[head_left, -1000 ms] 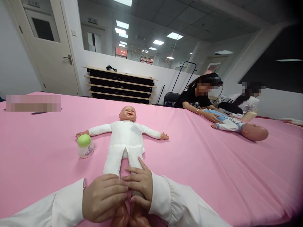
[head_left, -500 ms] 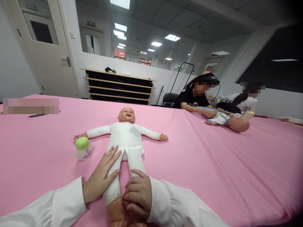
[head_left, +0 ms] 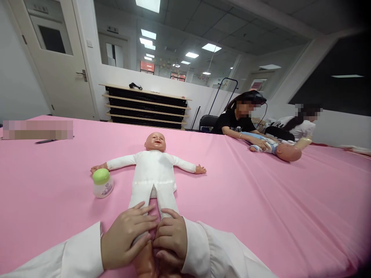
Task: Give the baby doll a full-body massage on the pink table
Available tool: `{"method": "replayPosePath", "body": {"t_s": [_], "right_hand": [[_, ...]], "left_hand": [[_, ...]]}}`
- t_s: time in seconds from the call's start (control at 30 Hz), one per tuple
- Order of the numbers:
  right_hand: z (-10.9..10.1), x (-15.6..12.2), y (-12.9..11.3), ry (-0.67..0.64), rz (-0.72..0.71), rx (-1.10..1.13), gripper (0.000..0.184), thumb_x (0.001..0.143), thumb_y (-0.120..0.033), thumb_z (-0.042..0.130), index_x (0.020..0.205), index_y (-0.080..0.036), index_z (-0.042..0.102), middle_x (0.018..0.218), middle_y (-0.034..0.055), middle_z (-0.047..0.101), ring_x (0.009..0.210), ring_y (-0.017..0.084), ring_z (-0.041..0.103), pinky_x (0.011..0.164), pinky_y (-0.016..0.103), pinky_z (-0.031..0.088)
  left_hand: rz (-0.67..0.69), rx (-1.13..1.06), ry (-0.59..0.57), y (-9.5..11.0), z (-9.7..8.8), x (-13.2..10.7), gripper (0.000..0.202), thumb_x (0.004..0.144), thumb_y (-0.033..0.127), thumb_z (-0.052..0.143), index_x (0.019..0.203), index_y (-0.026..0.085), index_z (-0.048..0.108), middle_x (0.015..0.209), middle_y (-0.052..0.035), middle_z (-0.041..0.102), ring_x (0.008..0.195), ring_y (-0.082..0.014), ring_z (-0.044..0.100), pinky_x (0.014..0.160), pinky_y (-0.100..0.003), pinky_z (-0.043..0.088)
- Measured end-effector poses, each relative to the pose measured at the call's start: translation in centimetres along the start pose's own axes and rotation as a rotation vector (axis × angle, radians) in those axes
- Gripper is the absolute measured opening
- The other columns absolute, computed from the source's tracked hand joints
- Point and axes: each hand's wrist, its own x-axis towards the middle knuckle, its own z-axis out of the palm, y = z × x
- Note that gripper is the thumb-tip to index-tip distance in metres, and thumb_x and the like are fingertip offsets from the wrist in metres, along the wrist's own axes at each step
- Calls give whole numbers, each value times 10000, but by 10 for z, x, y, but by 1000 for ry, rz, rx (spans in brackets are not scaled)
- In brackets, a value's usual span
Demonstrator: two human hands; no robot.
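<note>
A baby doll [head_left: 153,170] in a white suit lies on its back on the pink table [head_left: 261,208], arms spread, head pointing away from me. My left hand [head_left: 126,237] is wrapped round the doll's left-side lower leg. My right hand [head_left: 171,239] is curled round the other lower leg, close beside it. Both of my arms wear white sleeves. A small white jar with a green lid [head_left: 102,183] stands upright just left of the doll, near its hand.
Two other people sit at the far right of the table with a second doll [head_left: 278,150] lying under their hands. A dark pen [head_left: 46,141] lies far left. Behind are a door, low black shelves [head_left: 145,106] and a chair [head_left: 208,121].
My left hand, which lay open along the doll's thigh half a second ago, has slid back down and closed round the lower leg. My right hand has stayed on the other leg.
</note>
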Motion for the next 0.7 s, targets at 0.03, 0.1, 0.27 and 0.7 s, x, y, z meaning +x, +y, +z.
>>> {"method": "replayPosePath", "body": {"t_s": [0.03,0.1,0.27,0.7], "right_hand": [[0,0,0,-18,-1,-12,314,874,-409,321,882,-207,561,753,-51,610,830,71,509,1120,327,99],[0,1,1,-7,-8,-23,300,872,-415,341,888,-210,560,769,-51,619,829,70,516,1115,328,111],[-4,5,4,167,-115,42,278,879,-394,347,873,-199,544,761,-43,627,772,55,525,1005,252,296],[-16,8,41,251,469,-75,602,918,-424,231,1438,-154,95,1481,118,66,1401,180,68,1127,413,223]], "left_hand": [[13,-8,21,2,-1,1,387,820,238,454,1196,244,547,1166,9,596,1211,-128,475,1050,-312,403],[25,-38,87,6,-4,3,320,807,190,448,1086,217,603,1044,8,651,1115,-109,547,1022,-281,426],[130,-187,202,14,-8,10,241,786,114,392,857,172,616,868,-15,674,902,-81,607,969,-256,444],[373,-270,78,17,-8,14,263,835,240,380,1015,139,544,1010,-57,644,969,-140,578,967,-317,416]]}}
